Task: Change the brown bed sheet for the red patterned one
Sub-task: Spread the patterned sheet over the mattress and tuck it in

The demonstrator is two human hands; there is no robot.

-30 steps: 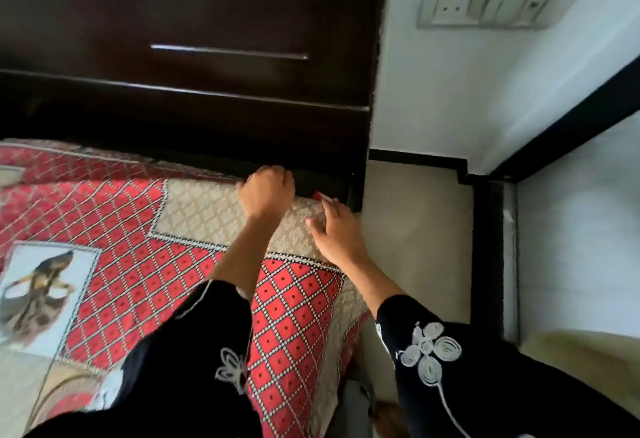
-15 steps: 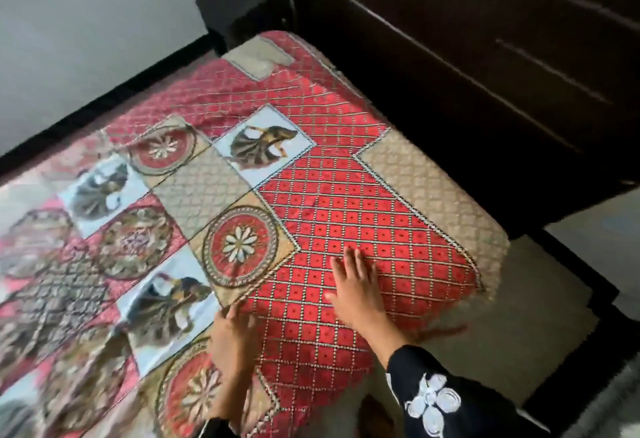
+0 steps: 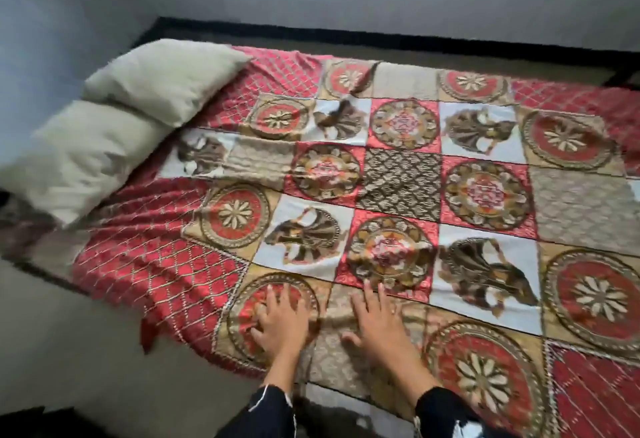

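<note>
Shifted from the corner, left hand and right hand now press flat, fingers spread, grasping nothing, near the red sheet's near edge; sheet lies spread out; pillows far left.

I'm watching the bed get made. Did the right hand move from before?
Yes. The right hand left the diamond-checked corner of the red sheet and now lies flat on a beige patch along the near edge, closer to the pillows.
</note>
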